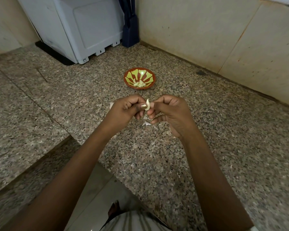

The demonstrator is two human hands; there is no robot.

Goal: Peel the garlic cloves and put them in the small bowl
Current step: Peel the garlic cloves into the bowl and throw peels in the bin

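A pale garlic clove [147, 105] is held above the granite counter [207, 130] between both hands. My left hand [127, 109] pinches it with the thumb on its side, and my right hand [170, 114] grips it from the right with curled fingers. Beyond the hands sits the small red bowl with a green pattern [139, 78], holding a few peeled cloves [140, 84]. Thin white garlic skins [146, 123] lie on the counter under the hands.
A white appliance [77, 27] on a black mat stands at the back left, with a dark blue object [131, 30] beside it. A tiled wall [223, 39] borders the counter on the right. The counter's front edge drops to the floor near my body.
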